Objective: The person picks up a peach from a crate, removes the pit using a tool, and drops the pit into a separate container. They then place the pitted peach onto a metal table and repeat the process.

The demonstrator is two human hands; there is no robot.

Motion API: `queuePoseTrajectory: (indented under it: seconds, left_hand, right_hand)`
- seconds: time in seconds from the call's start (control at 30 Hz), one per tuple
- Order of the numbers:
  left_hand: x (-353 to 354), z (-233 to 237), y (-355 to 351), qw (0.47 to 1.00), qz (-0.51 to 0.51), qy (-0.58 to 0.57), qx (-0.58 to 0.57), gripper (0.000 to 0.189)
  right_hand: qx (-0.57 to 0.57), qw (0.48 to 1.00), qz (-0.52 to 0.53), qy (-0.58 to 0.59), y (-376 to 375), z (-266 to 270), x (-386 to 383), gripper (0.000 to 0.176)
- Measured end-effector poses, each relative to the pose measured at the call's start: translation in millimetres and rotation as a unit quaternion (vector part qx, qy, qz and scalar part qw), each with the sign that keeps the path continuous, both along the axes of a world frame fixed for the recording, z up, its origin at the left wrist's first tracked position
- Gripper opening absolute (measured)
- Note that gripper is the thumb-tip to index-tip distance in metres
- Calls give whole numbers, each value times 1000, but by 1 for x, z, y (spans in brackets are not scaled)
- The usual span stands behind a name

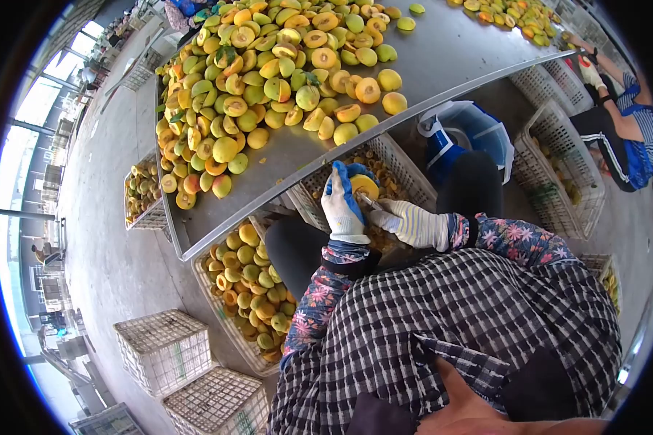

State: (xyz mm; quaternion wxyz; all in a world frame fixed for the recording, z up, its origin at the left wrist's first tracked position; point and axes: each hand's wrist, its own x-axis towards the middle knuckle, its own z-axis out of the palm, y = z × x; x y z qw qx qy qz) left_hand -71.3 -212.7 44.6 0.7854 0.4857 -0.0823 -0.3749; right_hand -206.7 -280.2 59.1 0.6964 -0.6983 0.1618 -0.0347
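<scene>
My left hand (343, 205), in a white glove with blue on the palm and fingers, is closed around a yellow peach half (365, 186), cut face showing. My right hand (417, 224), in a striped white glove, is closed on a small metal tool (371, 203) whose tip meets the fruit; its exact kind is partly hidden by the fingers. Both hands are over a plastic crate (412, 161) holding brownish pits and scraps, just in front of the metal table's edge (297, 176). A large pile of halved peaches (268, 80) lies on the table.
A crate of peach halves (248, 286) stands by my left leg. Two upturned crates (163, 348) are on the floor. At right are a blue bucket (461, 138), a crate (559, 170) and another person (627, 134) in gloves. More fruit (511, 20) lies along the table.
</scene>
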Motion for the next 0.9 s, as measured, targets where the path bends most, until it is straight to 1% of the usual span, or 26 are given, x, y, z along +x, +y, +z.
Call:
queuePoseTrajectory:
  seconds: [0.07,0.1,0.2,0.23,0.3,0.33,0.37,0.4,0.47,0.5,0.53,0.6,0.63,0.67,0.7,0.73,0.83,0.9]
  left_hand:
    - [-4,4,0,1000,21,-14,-4,46]
    - [-6,6,0,999,29,-22,-6,46]
    - [-1,2,1,999,-27,19,-12,45]
    - [-3,2,0,1000,-14,25,-9,45]
    - [-8,4,-1,999,11,38,-3,45]
    - [-7,3,-1,999,-6,49,8,45]
    - [-3,1,-2,998,-23,61,18,45]
    - [-1,-1,-2,996,-41,75,27,46]
    - [1,-10,-1,994,-70,77,36,46]
    - [2,-13,-1,993,-85,78,41,46]
    - [1,-12,-1,994,-68,73,41,47]
    - [-5,-11,-3,996,-36,63,43,48]
    - [-8,-12,-4,995,-24,84,45,48]
    - [-9,-13,-6,994,-10,102,44,49]
    - [-8,-15,-8,992,5,120,42,49]
    - [-8,-18,-9,991,6,130,29,49]
    - [-9,-21,-11,983,35,181,16,47]
    - [-10,-23,-9,978,40,204,3,44]
  right_hand:
    - [112,991,11,77,-1,23,-2,38]
    - [142,984,20,101,-3,26,-4,39]
    - [218,964,36,149,-7,27,-8,41]
    - [241,956,40,162,-8,28,-9,41]
    - [242,958,33,153,-5,30,-9,38]
    - [242,959,29,147,-5,30,-8,38]
    - [159,983,22,93,-4,12,-8,38]
    - [72,997,15,39,-3,-22,-7,40]
    - [41,998,13,43,-2,-22,-10,42]
    - [99,990,16,100,-2,11,-13,43]
    - [156,975,19,156,-1,29,-13,43]
    - [178,967,1,180,2,24,-12,42]
    - [187,964,-8,190,4,21,-12,41]
    - [71,990,-19,122,5,7,-12,41]
    - [-47,997,-28,49,8,-17,-12,40]
    - [-164,985,-37,-26,10,-24,-12,40]
    - [-229,972,-16,45,7,-31,-17,40]
    - [-250,966,-2,68,6,-27,-18,42]
